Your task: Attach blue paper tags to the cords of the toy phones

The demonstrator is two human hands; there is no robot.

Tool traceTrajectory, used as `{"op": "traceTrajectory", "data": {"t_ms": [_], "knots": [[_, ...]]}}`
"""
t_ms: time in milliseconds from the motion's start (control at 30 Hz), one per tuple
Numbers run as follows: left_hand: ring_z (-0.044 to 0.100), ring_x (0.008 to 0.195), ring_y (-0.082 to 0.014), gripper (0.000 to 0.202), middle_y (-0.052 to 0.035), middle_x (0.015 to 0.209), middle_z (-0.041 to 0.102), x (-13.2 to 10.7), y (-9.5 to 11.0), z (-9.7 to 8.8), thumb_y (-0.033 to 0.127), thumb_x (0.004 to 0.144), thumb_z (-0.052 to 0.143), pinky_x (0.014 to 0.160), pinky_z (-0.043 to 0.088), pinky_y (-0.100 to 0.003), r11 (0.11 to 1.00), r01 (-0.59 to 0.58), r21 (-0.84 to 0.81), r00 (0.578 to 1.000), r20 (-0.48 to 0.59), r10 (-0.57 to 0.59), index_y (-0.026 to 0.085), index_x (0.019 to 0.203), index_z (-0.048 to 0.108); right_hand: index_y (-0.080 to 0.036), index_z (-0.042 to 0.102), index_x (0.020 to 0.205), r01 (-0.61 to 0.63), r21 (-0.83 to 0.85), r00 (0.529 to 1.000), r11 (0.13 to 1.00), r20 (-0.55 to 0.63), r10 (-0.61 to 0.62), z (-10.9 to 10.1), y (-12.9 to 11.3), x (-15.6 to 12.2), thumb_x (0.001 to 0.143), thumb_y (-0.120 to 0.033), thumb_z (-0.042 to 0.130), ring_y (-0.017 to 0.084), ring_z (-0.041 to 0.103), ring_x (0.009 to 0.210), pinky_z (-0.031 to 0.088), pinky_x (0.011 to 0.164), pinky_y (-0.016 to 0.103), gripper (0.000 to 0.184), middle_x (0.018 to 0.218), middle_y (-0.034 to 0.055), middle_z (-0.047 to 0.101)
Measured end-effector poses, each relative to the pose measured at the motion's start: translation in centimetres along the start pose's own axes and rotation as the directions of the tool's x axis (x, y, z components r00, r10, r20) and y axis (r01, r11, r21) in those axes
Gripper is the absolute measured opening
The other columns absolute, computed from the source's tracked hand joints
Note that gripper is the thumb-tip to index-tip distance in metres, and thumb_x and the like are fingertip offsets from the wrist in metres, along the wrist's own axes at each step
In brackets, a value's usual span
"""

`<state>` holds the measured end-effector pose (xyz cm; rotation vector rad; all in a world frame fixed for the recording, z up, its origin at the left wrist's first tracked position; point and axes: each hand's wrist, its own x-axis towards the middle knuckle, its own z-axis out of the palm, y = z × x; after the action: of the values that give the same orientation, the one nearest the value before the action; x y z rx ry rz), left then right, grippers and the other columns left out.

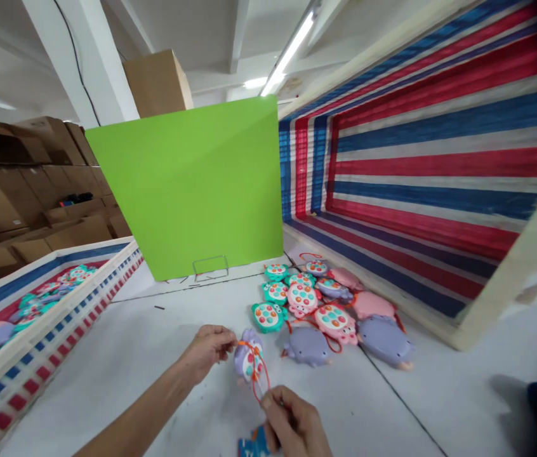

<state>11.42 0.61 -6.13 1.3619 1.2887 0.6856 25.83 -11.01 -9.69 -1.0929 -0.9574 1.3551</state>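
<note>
A purple animal-shaped toy [244, 363] with coloured dots on its face is between my hands, with an orange cord [254, 376] across it. My left hand [207, 350] pinches the cord's end at the toy's upper left. Below and to the right, the fingers of my right hand [292, 422] are closed on the cord's loop; a thin pale strand runs beside it, too blurred to name. Partly under that hand is a blue printed piece [254, 443]. Similar toys lie grouped to the right, among them a green one [268, 316], a pink one [336, 322] and a purple one [307, 346].
A green board [192, 190] stands at the back, a wire stand [210, 268] before it. At right, a striped fabric-lined bin [421, 324] opens toward the table [192, 412]. Another striped bin [59, 330] with many toys is at left. Cardboard boxes [11, 190] are stacked behind.
</note>
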Motion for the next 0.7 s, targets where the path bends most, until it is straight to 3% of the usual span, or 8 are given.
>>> {"op": "traceTrajectory", "data": {"t_ms": [133,233,367,600,700], "knots": [[0.050,0.057,-0.0106,0.023,-0.0032,0.061,0.057,-3.2,-1.1,0.7,0.033,0.059,0.060,0.056,0.037,-0.023,0.985,0.042,-0.165,0.999,0.032,-0.037,0.011,0.062,0.057,-0.017,0.044,0.051,-0.037,0.134,0.998,0.990,0.048,0.031,2.3,0.8,0.6,0.066,-0.056,0.057,0.004,0.030,0.034,0.025,0.036,0.016,0.044,0.039,-0.0069,0.042],[0.049,0.056,-0.0107,0.022,-0.0033,0.060,0.057,-4.8,-1.4,0.9,0.032,0.058,0.063,0.056,0.036,-0.023,0.977,0.039,-0.208,0.999,0.032,-0.033,0.011,0.060,0.058,-0.018,0.038,0.047,-0.118,0.200,0.993,0.973,0.025,0.116,2.9,2.2,0.4,0.064,-0.058,0.058,0.001,0.023,0.028,0.018,0.029,0.015,0.047,0.036,-0.0096,0.036],[0.050,0.059,-0.0124,0.021,-0.0046,0.061,0.060,-6.0,-1.4,0.8,0.031,0.058,0.063,0.057,0.036,-0.023,0.982,0.001,-0.190,1.000,0.025,0.004,0.011,0.058,0.059,-0.018,0.039,0.047,-0.163,0.170,0.986,0.972,-0.001,0.165,3.4,2.9,0.1,0.064,-0.056,0.057,-0.001,0.016,0.024,0.010,0.024,0.013,0.045,0.032,-0.0130,0.028],[0.050,0.060,-0.0135,0.020,-0.0032,0.059,0.059,-7.3,-1.5,0.9,0.031,0.060,0.062,0.058,0.037,-0.024,0.990,-0.072,-0.118,0.997,0.033,0.076,0.011,0.061,0.062,-0.017,0.042,0.052,-0.158,0.088,0.982,0.983,-0.093,0.166,4.4,2.6,-0.4,0.069,-0.045,0.054,0.000,0.019,0.028,0.009,0.026,0.012,0.035,0.040,-0.0104,0.034],[0.048,0.059,-0.0130,0.019,-0.0022,0.058,0.057,-8.0,-1.6,1.3,0.030,0.061,0.063,0.058,0.036,-0.023,0.992,-0.091,-0.083,0.995,0.036,0.094,0.011,0.061,0.064,-0.018,0.042,0.054,-0.106,0.042,0.986,0.994,-0.121,0.110,4.5,2.7,-0.3,0.071,-0.047,0.050,0.001,0.019,0.030,0.011,0.028,0.014,0.035,0.041,-0.0094,0.036]]}}
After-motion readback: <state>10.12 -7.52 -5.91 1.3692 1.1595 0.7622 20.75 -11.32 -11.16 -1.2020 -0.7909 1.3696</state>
